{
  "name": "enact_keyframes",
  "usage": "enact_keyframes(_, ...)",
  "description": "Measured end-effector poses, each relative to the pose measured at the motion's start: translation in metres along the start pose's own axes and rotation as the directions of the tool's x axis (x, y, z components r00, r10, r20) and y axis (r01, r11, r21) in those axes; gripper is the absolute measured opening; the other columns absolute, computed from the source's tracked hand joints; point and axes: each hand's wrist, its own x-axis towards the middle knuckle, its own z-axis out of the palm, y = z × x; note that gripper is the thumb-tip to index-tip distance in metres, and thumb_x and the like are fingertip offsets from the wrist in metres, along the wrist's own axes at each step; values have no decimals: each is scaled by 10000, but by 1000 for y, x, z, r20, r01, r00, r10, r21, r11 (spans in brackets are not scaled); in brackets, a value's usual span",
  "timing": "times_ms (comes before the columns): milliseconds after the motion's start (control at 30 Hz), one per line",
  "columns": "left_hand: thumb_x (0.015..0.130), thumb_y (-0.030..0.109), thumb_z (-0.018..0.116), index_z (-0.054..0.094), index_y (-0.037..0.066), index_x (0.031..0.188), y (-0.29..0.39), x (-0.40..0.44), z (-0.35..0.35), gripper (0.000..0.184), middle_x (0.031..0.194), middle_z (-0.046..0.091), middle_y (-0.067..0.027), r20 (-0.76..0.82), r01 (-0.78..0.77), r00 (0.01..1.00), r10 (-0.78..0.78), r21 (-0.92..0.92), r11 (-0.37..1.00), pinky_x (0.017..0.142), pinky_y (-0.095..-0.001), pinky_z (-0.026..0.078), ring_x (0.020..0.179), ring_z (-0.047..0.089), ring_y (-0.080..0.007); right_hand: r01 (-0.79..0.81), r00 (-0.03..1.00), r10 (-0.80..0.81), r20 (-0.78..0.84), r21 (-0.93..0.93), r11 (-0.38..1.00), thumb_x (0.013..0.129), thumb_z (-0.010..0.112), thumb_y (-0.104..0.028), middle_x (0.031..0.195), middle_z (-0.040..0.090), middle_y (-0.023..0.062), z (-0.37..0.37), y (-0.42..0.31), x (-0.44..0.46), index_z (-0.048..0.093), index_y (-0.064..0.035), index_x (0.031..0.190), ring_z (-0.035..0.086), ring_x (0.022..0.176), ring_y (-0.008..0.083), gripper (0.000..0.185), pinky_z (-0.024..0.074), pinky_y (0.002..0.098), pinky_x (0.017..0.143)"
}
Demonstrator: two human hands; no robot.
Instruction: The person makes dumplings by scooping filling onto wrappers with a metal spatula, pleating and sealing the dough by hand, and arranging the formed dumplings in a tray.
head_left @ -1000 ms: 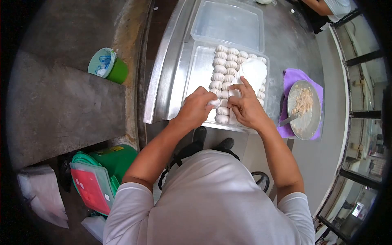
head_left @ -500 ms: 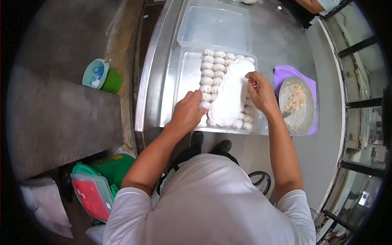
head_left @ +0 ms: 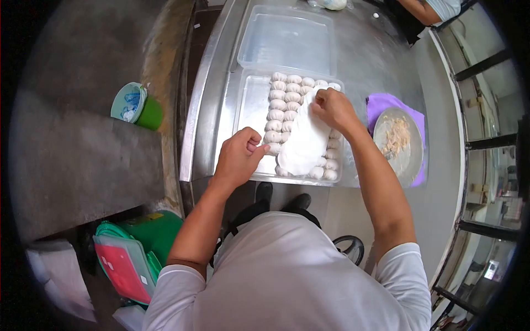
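Observation:
Rows of pleated white dumplings (head_left: 276, 105) fill much of a clear plastic tray (head_left: 248, 102) on the steel table. Over the right-hand rows lies a limp white sheet (head_left: 303, 140); whether it is cloth or dough I cannot tell. My right hand (head_left: 334, 110) pinches this sheet near its upper right edge. At the tray's lower left, my left hand (head_left: 236, 159) has loosely curled fingers and a thumb held apart from them. The thumb tip is at the edge of a dumpling in the left row, and no object shows in that hand.
Beyond the tray lies a clear lid (head_left: 287, 38). A metal bowl of pale filling (head_left: 397, 138) with a utensil rests on a purple cloth (head_left: 381, 103) to the right. A green bucket (head_left: 149, 113) stands left. Another person's arm (head_left: 420, 10) shows at the far right.
My right hand has moved left and slightly up, drawing the sheet's upper right edge inward. More dumplings show along the right. My left hand has shifted slightly left, its fingers more curled.

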Motion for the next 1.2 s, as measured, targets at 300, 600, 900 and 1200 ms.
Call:
enact_keyframes(300,871,96,758,620,-33,911,0,1,0,193,803,671,-131,17,-3,1000,4,-59,998,658,-323,545,698,660,-193,29,998,-31,-46,-43,999,825,710,-232,936,649,185,5,0,5,683,-33,860,655,894,376,204,521,474,768)
enact_keyframes(600,879,100,750,625,-34,911,2,3,0,185,796,677,-119,27,12,1000,-10,-81,997,658,-313,541,698,653,-174,74,996,-77,-44,-48,996,839,660,-169,964,644,202,6,2,5,674,-20,876,651,900,389,154,522,477,783)
enact_keyframes(900,885,113,756,636,-29,908,-4,3,-1,187,767,677,-104,22,37,999,-35,-100,994,653,-297,537,689,642,-148,63,996,-25,-88,455,888,846,674,-113,782,632,127,10,45,16,627,12,893,607,755,208,142,482,360,677)
enact_keyframes(1200,888,128,755,642,-29,915,-2,6,1,195,770,682,-102,37,38,999,-33,-140,989,668,-294,541,701,646,-145,-56,991,87,-97,287,956,828,739,-146,757,642,119,3,30,17,622,27,833,597,718,189,209,488,337,698)
